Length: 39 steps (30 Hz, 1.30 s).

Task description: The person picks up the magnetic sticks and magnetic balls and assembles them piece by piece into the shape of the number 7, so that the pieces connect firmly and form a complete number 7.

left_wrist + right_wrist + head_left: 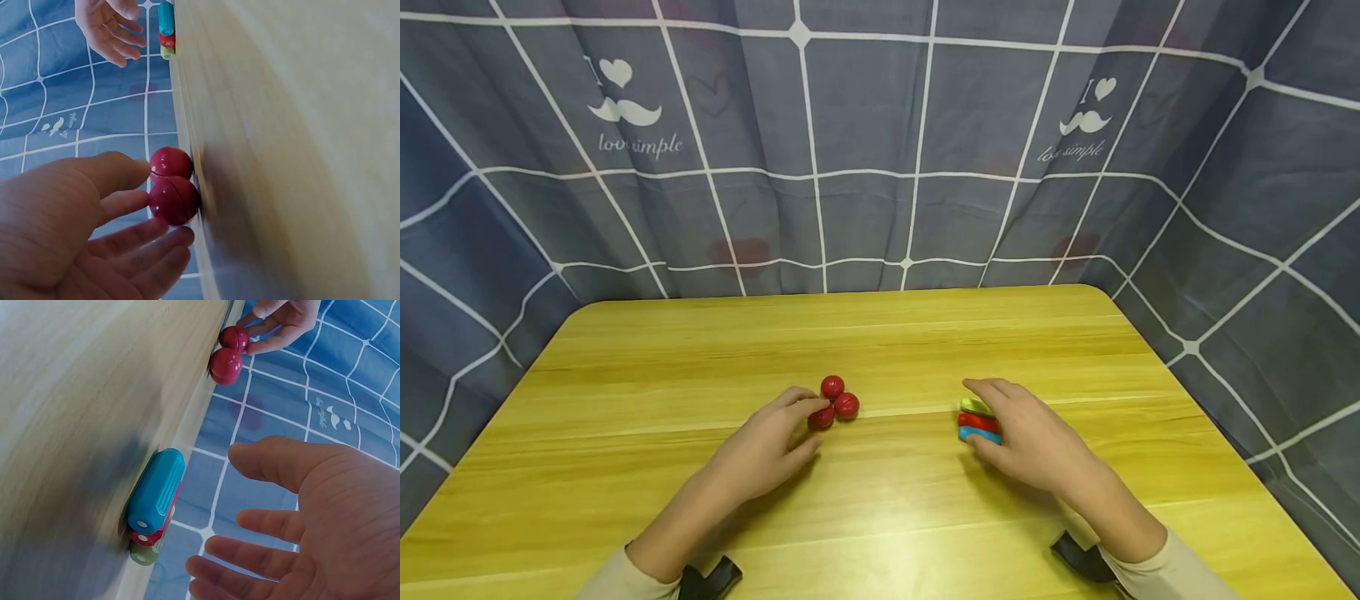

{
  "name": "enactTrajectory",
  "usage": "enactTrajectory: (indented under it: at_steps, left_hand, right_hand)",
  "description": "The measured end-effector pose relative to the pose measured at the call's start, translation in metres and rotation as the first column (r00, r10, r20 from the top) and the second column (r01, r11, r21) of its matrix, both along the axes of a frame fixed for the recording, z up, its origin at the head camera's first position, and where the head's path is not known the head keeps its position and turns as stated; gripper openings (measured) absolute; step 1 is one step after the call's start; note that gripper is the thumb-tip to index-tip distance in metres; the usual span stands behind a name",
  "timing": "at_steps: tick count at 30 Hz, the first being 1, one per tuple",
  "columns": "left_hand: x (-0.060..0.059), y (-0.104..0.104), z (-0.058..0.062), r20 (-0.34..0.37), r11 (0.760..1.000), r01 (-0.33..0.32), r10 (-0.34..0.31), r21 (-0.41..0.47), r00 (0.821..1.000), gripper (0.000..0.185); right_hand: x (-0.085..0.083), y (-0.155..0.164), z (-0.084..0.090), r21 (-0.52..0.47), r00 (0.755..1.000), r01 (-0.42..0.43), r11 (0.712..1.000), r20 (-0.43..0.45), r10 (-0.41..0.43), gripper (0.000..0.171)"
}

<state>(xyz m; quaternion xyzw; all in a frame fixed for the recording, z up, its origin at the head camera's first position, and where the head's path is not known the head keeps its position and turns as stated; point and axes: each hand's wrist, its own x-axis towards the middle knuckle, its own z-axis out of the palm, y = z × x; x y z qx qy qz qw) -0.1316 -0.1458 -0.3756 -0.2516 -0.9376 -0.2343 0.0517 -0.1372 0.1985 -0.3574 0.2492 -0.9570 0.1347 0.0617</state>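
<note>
Three shiny red balls (847,406) sit in a cluster on the table, left of the middle. My left hand (767,454) reaches to the nearest of them, its fingers loosely bent and the thumb apart. Whether a fingertip touches that ball I cannot tell. To the right lie three short rounded bars side by side: a green bar (976,407), a red bar (977,422) and a blue bar (156,490) with grooves along it. Over their right ends hovers my right hand (1037,433); the right wrist view shows its fingers (253,556) spread and apart from the bars.
The yellow wood-grain table (895,342) has rounded far corners. A grey-blue curtain (865,108) with white grid lines hangs behind it and along both sides. Black bands with camera mounts (709,579) are on both wrists, below pale sleeves (1172,575).
</note>
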Motion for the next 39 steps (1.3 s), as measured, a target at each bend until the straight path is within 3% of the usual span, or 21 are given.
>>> enactTrajectory:
  at_steps: [12,21,28,39]
  left_hand:
    - [0.000,0.002,0.000,-0.021,1.000,0.021,-0.020,0.021,1.000,0.025]
    - [0.001,0.005,0.002,0.006,0.999,0.036,-0.036,0.019,0.999,0.022]
    - [0.005,0.008,0.005,0.050,0.998,0.068,-0.068,0.009,0.996,0.023]
    - [0.011,0.013,0.008,0.093,0.993,0.120,-0.118,-0.010,0.989,0.022]
  right_hand:
    - [-0.002,0.003,-0.001,0.019,1.000,-0.019,1.000,-0.017,0.019,0.058]
    - [-0.005,0.001,-0.004,0.020,0.999,-0.043,0.999,-0.021,0.043,0.033]
    - [-0.002,0.001,-0.005,0.032,0.997,-0.075,0.997,0.030,0.074,0.010]
    - [0.000,0.000,-0.006,0.054,0.995,-0.061,0.997,0.078,0.057,0.011]
